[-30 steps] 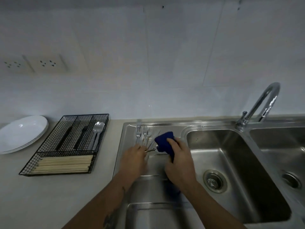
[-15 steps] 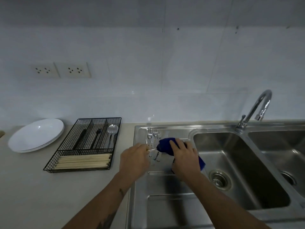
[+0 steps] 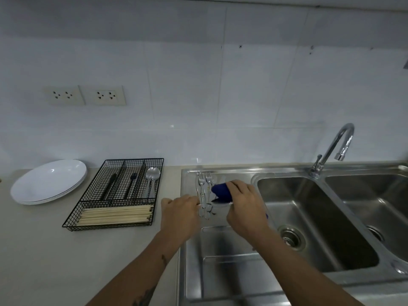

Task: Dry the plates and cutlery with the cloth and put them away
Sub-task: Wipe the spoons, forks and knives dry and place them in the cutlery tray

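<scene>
Both hands have drifted toward frame centre — our left hand (image 3: pixel 180 214) pinches a fork (image 3: pixel 204 204) over the drainboard (image 3: pixel 220 250) while our right hand (image 3: pixel 244 205) clenches the blue cloth (image 3: pixel 221 192) around it, drying still — next, probably the wire tray (image 3: pixel 114 193) at left.

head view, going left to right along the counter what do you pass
plates → wire tray → left hand → forks → cloth → right hand → left basin → tap → right basin
</scene>
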The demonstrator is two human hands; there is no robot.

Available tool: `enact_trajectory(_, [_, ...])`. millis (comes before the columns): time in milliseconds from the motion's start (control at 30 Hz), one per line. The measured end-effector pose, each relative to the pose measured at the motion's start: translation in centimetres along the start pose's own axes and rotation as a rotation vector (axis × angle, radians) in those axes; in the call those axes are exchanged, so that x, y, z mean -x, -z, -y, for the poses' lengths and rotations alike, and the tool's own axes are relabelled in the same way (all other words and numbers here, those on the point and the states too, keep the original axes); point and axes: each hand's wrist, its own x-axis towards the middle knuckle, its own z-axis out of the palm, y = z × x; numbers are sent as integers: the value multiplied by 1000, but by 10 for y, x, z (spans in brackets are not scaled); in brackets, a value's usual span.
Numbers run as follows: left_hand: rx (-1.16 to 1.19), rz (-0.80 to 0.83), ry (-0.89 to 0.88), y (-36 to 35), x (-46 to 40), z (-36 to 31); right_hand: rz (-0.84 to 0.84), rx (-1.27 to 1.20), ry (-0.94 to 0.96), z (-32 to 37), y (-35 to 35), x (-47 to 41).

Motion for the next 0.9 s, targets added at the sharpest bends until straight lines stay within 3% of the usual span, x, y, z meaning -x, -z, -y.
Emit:
enact_trajectory(100, [-26,-27,-32,8,-2,-9,30,40,113,17,-10,5])
enact_trajectory(233, [-96,-42,-62,11,5,-9,163,72,79,15,-19,18])
enact_trajectory(433, [-70,-60,-96,9,13,-5,128,12,205,13,-19,26])
enact_trajectory(567, [-13,0,-19,-3,27,7,177,-195,-149,-10,-9,28])
enact_trajectory(700, [309,131,194,-8,28,11,68,-668,-497,-13,0,21])
enact_trajectory(800, [559,223,262,-4,28,4,8,-660,-347,7,6,16])
enact_trajectory(900, [665,230,289,5,18,-9,-31,-344,-53,24,-5,20])
